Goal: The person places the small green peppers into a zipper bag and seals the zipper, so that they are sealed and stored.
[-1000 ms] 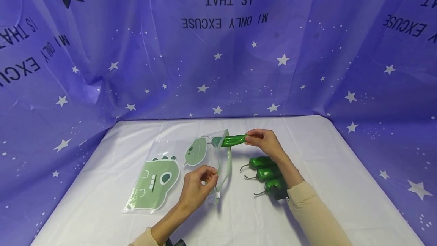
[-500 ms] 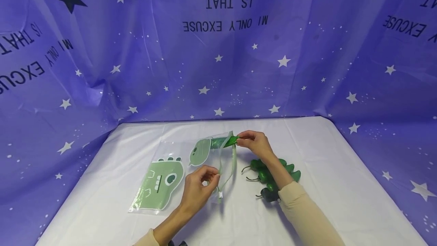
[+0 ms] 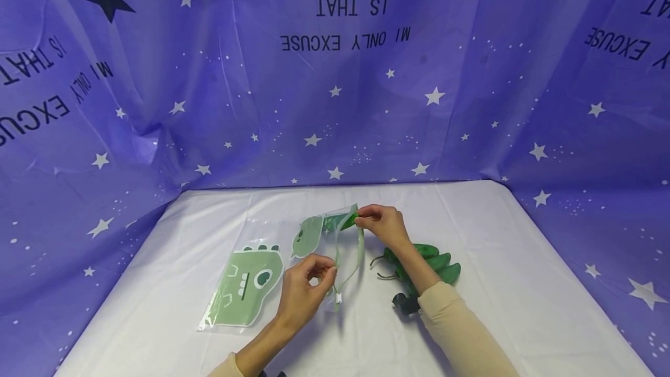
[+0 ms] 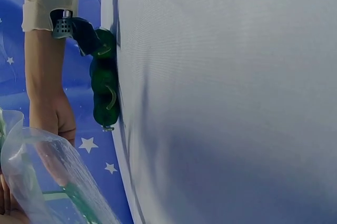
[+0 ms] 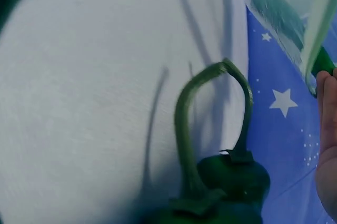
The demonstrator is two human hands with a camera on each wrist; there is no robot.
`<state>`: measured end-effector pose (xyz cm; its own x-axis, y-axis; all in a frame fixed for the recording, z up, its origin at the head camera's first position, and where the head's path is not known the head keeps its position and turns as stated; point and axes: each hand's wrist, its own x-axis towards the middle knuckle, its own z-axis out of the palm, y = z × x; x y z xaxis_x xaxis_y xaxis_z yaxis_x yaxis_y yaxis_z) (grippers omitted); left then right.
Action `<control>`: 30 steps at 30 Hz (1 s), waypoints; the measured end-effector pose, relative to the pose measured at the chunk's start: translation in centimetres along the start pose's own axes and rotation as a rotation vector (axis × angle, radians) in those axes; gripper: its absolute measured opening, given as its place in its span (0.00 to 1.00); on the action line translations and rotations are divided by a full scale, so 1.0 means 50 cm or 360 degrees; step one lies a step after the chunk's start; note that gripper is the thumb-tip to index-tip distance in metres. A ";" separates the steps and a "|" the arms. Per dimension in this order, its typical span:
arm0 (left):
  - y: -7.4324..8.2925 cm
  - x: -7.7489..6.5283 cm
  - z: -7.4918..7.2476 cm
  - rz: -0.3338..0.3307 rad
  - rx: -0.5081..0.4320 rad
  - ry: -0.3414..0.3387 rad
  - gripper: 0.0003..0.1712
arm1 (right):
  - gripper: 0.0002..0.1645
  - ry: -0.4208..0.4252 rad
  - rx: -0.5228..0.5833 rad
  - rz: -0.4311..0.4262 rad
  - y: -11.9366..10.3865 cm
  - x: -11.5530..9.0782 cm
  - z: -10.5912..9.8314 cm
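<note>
Pinching the end of a glossy green pepper [image 3: 348, 221], the right hand [image 3: 384, 226] is appearing just below and right of centre in the head view that I am following from afar. Its fingers are nearly together, with only the pepper's tip between them. Most of that pepper is lying inside a clear plastic bag [image 3: 243, 290], near the middle of the frame; I am seeing its green through the film, and part of it is hiding behind a printed speech bubble [image 3: 307, 237].

At lower centre, the left hand [image 3: 306, 284] is holding the near edge of the bag's mouth, its thumb and forefinger curling into a ring with the tips meeting on the rim. The mouth is gaping toward the right, and a pale zip slider [image 3: 338, 298] is hanging just below those fingers. A green one-eyed monster [image 3: 243, 272] is filling the bag's left part.

Right of centre, three more peppers [image 3: 445, 260] are lying side by side under the right forearm, tips pointing right; a dark device [image 3: 404, 303] by the tan sleeve [image 3: 463, 324] is covering part of the nearest. A white cloth is covering the surface [image 3: 152, 290], and a purple star-patterned curtain [image 3: 335, 115] is filling the upper frame.

In the right wrist view, I am seeing curved stems [image 5: 184, 124] rising at lower centre.
</note>
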<state>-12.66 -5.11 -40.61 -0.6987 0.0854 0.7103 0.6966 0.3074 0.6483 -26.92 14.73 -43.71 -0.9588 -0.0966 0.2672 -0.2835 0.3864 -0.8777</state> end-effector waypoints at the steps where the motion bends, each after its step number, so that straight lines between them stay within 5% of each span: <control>1: 0.000 0.000 0.000 -0.0007 -0.0005 0.0000 0.10 | 0.10 0.0012 -0.0054 -0.0037 0.000 -0.001 0.003; 9: -0.005 0.002 -0.002 0.0001 -0.0047 0.0036 0.10 | 0.08 0.0041 -0.0267 -0.0301 0.002 -0.003 0.028; 19: -0.009 0.005 -0.008 -0.0001 -0.0082 0.0075 0.10 | 0.08 0.0015 -0.0286 -0.0183 -0.004 -0.003 0.041; 30: -0.007 0.009 -0.014 -0.0107 -0.0145 0.0105 0.09 | 0.09 -0.0050 -0.0321 -0.0245 0.006 -0.010 0.034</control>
<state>-13.10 -5.85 -40.31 -0.7341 0.0038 0.6791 0.6627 0.2224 0.7151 -26.53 13.33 -44.77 -0.9057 -0.1957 0.3760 -0.4196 0.5397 -0.7298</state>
